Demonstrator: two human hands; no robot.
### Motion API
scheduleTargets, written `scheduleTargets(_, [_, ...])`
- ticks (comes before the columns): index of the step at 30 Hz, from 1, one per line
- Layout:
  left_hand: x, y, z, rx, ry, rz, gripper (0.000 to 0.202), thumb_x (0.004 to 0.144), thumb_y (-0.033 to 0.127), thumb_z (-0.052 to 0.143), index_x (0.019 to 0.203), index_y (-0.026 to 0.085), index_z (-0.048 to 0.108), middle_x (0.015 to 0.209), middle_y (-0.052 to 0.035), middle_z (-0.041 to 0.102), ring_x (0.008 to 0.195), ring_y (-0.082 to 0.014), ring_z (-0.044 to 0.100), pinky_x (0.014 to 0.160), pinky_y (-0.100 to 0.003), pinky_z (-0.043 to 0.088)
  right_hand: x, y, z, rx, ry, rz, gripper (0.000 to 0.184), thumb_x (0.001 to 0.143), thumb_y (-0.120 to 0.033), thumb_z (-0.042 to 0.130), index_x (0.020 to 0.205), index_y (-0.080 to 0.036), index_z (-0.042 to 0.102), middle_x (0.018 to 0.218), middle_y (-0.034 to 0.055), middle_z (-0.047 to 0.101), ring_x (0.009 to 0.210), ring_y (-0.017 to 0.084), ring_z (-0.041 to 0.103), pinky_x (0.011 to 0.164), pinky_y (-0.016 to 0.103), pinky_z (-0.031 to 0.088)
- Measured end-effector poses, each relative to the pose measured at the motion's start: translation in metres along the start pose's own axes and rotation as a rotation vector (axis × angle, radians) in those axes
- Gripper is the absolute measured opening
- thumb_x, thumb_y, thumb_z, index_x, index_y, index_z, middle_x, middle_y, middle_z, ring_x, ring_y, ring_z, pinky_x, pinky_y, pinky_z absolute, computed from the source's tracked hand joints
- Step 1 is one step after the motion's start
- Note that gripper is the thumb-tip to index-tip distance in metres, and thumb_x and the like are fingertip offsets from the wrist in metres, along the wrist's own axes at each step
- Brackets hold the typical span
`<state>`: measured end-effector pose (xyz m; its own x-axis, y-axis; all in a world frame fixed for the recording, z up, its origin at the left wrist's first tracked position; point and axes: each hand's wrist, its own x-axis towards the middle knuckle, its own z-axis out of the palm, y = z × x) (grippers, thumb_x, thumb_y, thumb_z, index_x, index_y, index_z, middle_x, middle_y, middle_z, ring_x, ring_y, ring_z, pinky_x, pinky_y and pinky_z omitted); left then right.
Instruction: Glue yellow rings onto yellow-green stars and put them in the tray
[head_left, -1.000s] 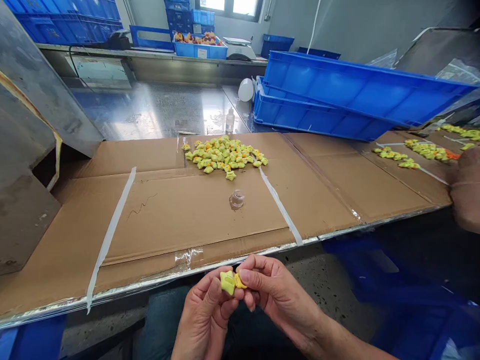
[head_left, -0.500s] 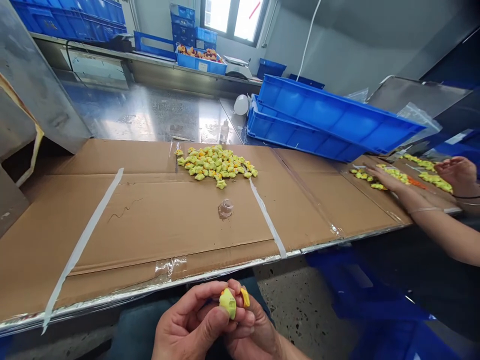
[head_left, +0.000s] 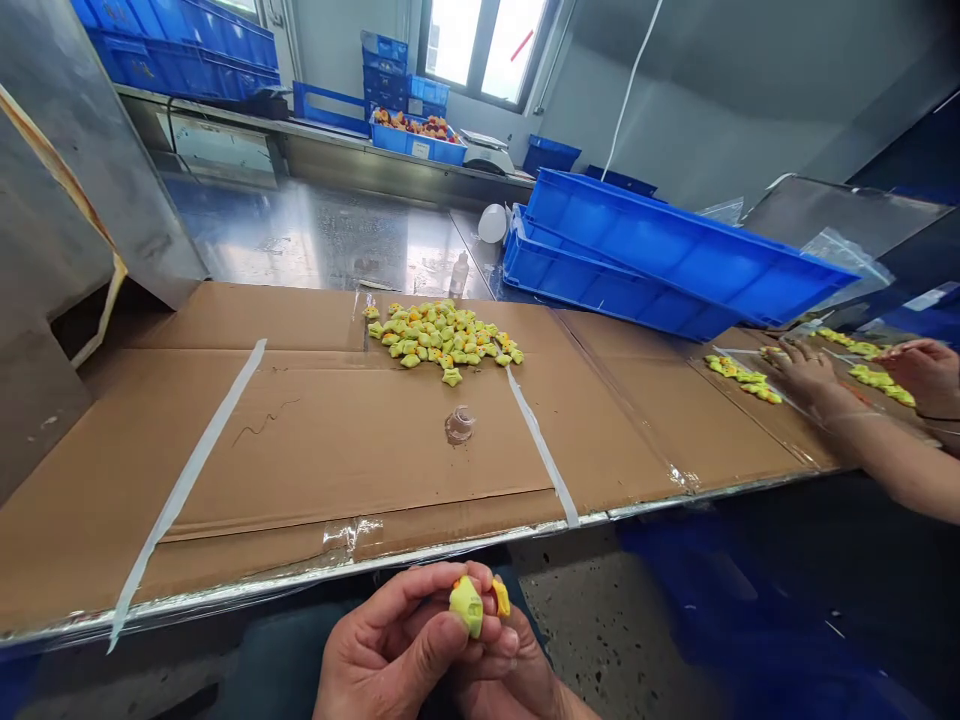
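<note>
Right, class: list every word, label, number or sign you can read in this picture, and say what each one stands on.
No text here can be read.
White label on the far blue bin: too small and blurred to read.
Green and yellow piece being held: no print visible.
Cardboard on the bench: no print visible.
Stacked blue crates: no print visible.

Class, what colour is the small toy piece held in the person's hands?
The toy piece is lime green; head view.
</note>
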<state>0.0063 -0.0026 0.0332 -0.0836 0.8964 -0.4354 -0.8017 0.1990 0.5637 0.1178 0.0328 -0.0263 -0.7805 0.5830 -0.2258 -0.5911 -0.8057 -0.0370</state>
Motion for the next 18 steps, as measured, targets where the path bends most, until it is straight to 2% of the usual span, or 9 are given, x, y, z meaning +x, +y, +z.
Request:
scheduleTargets(6, [0.010, 0.005, -0.008, -0.093, 0.115, -0.092, 0.033, 0.046, 0.017, 0.090, 0.076, 0.014, 0.078, 0.076, -0.0114, 0.079, 0.063, -0.0182, 0.073, 0.058, -0.017, 0.058, 0.001, -0.014, 0.020, -0.162, 0.005, -0.114, 0.013, 0.077, -0.012, 0.080, 0.082, -0.008, 0.069, 0.079, 0.0047, 0.066, 0.052, 0.000, 0.053, 0.050, 0.005, 0.047])
scheduleTargets(10, [0.017, 0.004, -0.013, -0.118, 0.135, -0.105, 0.035, 0.042, 0.015, 0.091, 0.074, 0.015, 0.078, 0.079, -0.0119, 0.079, 0.062, -0.0178, 0.073, 0.057, -0.016, 0.058, 0.001, -0.020, 0.029, -0.262, 0.009, -0.166, 0.007, 0.081, -0.006, 0.075, 0.083, -0.004, 0.068, 0.089, 0.0116, 0.066, 0.061, 0.004, 0.056, 0.057, 0.010, 0.050])
scheduleTargets(13, [0.019, 0.002, -0.014, -0.123, 0.148, -0.104, 0.036, 0.040, 0.015, 0.091, 0.073, 0.015, 0.078, 0.078, -0.0116, 0.079, 0.063, -0.0186, 0.074, 0.058, -0.016, 0.059, 0.001, -0.019, 0.033, -0.371, 0.039, -0.192, 0.008, 0.083, -0.010, 0.073, 0.084, -0.004, 0.068, 0.082, 0.0093, 0.065, 0.059, 0.004, 0.054, 0.059, 0.011, 0.049])
scheduleTargets(18, [0.022, 0.003, -0.016, -0.119, 0.140, -0.100, 0.032, 0.040, 0.013, 0.091, 0.069, 0.016, 0.078, 0.077, -0.0092, 0.079, 0.061, -0.0188, 0.074, 0.055, -0.016, 0.059, 0.001, -0.023, 0.042, -0.588, 0.131, -0.258, 0.016, 0.077, -0.022, 0.080, 0.080, -0.010, 0.069, 0.070, 0.0029, 0.063, 0.055, 0.004, 0.051, 0.056, 0.010, 0.046])
